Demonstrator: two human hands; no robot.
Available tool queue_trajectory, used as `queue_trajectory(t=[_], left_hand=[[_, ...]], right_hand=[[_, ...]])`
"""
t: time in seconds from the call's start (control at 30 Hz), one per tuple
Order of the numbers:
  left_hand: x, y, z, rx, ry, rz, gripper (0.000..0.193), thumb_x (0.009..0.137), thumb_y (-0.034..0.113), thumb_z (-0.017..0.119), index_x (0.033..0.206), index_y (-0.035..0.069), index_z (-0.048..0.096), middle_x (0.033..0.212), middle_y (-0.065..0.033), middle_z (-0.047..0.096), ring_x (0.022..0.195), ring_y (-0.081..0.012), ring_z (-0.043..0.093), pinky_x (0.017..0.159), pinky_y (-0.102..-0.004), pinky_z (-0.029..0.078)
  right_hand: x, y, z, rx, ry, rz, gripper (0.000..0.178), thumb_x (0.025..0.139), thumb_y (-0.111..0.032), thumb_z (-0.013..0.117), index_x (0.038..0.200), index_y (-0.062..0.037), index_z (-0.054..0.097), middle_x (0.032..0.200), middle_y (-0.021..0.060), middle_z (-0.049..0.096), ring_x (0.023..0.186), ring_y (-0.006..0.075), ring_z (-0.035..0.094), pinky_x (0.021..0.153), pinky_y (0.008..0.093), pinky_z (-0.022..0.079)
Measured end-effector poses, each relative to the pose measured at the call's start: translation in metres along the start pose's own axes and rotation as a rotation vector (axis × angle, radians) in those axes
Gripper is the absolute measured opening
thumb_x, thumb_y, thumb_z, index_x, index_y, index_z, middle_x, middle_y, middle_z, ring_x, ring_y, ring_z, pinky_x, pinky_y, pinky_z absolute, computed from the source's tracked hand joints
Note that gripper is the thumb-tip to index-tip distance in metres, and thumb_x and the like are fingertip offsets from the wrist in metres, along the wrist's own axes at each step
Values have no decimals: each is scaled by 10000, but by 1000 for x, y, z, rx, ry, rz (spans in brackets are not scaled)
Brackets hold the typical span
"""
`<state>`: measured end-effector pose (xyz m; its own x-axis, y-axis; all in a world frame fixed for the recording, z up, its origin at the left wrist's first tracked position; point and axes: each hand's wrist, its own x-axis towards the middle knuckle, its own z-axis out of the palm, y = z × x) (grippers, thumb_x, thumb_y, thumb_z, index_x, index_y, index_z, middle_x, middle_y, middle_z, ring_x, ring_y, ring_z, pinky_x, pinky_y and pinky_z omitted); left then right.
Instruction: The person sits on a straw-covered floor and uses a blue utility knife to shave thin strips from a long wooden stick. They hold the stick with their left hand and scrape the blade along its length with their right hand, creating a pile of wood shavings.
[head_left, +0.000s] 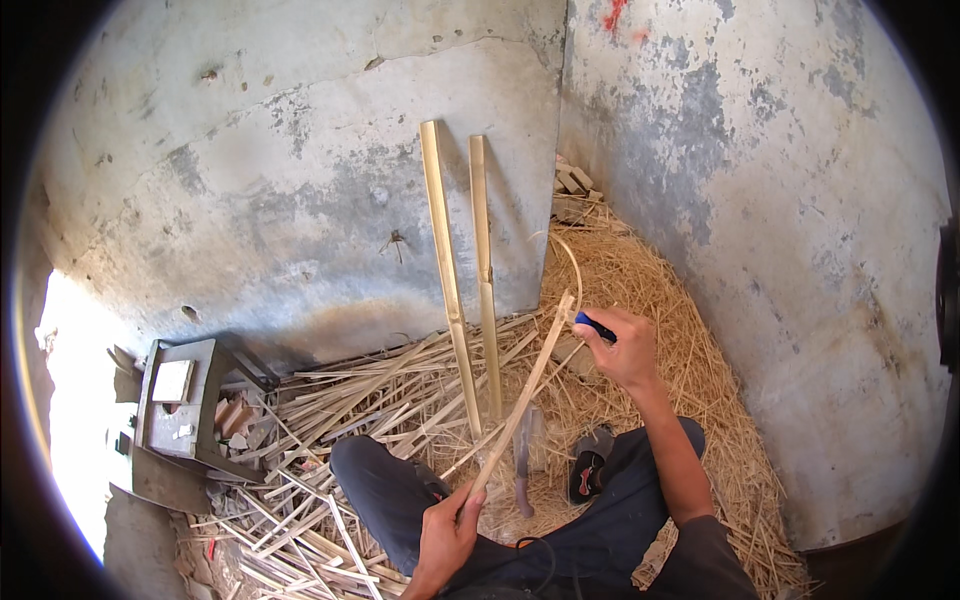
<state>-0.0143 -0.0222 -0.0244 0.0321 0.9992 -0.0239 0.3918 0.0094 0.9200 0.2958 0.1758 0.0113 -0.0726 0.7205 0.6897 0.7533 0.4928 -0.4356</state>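
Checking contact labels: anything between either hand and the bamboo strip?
Nothing visible. The left hand grips the bamboo strip at its lower end; the right hand, holding a blue-handled tool, meets the strip's top end, where a thin sliver curls off.

Corner of two walls, floor littered with splits and shavings

Two bamboo slats (462, 270) lean upright against the back wall (300, 180), beside its corner with the right wall (800, 250). A shavings heap (640, 290) fills that corner. Loose bamboo strips (330, 400) lie on the floor left of the heap, with a stool (185, 405) further left.
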Motion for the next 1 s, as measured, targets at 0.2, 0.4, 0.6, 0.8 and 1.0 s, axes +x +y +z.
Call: queue_trajectory(t=[0.2, 0.4, 0.6, 0.8, 1.0], left_hand=[[-1, -12, -1, -65, -22, -19, 299, 1099, 208, 619, 1268, -16, 723, 697, -26, 568, 648, -83, 476, 588, -285, 422], [-41, -38, -8, -15, 13, 77, 284, 1102, 193, 619, 1284, 5, 730, 709, -59, 599, 667, -84, 537, 621, -310, 472], [1, -65, -30, -281, -198, -230, 362, 1146, 259, 548, 1319, -7, 723, 716, 50, 507, 611, -51, 428, 560, -250, 357], [22, -36, -11, -438, -358, -173, 423, 1153, 305, 543, 1381, -26, 675, 729, 69, 475, 626, -18, 387, 557, -217, 305], [18, -26, 7, -244, -175, -102, 367, 1093, 233, 658, 1327, -46, 698, 782, -11, 620, 747, -63, 508, 670, -257, 446]], right_hand=[[-3, 3, 14, 30, 11, 23, 317, 953, -315, 805, 1089, -29, 824, 857, 142, 781, 724, 263, 742, 651, 377, 560], [23, 121, -43, -115, 228, 710, 429, 1028, -398, 710, 1171, -4, 803, 801, 127, 746, 687, 184, 645, 681, 364, 517], [1, 58, -35, 194, -60, 408, 440, 1001, -368, 757, 1311, -56, 751, 951, 33, 736, 807, 140, 633, 737, 314, 515], [0, 3, -7, 575, -12, 423, 440, 942, -236, 842, 1342, -85, 740, 967, -27, 681, 835, 74, 603, 722, 274, 515], [14, 0, -8, 220, 151, 198, 282, 894, -194, 877, 1084, -3, 795, 877, 100, 726, 745, 184, 670, 674, 323, 527]])
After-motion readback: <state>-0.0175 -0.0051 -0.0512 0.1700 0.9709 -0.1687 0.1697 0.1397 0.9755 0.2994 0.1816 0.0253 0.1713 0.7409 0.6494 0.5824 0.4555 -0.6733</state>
